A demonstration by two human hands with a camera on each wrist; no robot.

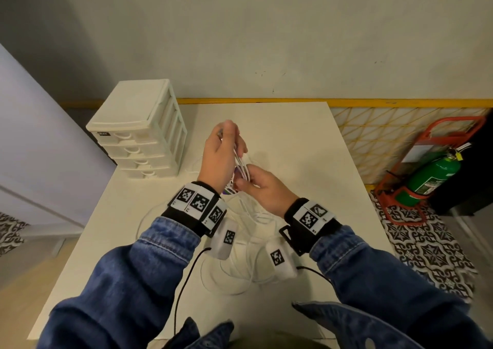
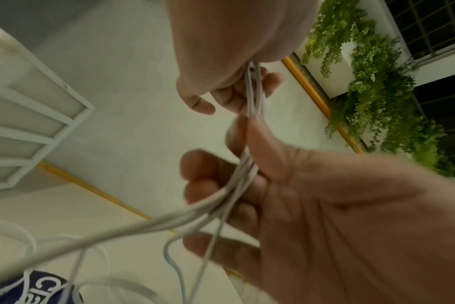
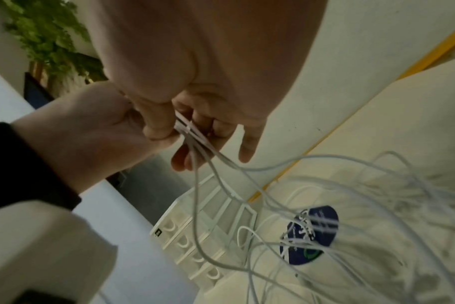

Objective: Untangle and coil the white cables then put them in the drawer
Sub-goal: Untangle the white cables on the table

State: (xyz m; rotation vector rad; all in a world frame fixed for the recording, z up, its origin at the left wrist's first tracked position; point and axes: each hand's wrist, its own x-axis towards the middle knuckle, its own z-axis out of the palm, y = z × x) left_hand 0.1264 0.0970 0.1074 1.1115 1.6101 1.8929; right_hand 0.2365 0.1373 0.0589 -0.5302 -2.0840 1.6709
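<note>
Both hands on white cables [image 1: 241, 165], raised above table [image 1: 293, 140] centre.
L hand [image 1: 218, 156] grips gathered strands; R hand [image 1: 262, 188] pinches them just below. Advise: keep loops even, feed slack off the near-side tangle slowly; drawer unit [image 1: 138, 132] far-left, drawers closed.

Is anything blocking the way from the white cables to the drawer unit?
All four drawers of the white plastic drawer unit are closed; otherwise nothing stands between it and the white cables, held by left hand and right hand.

Pale wall [image 1: 266, 28], patterned floor tiles [image 1: 432, 252], green fire extinguisher [image 1: 432, 172].
</note>
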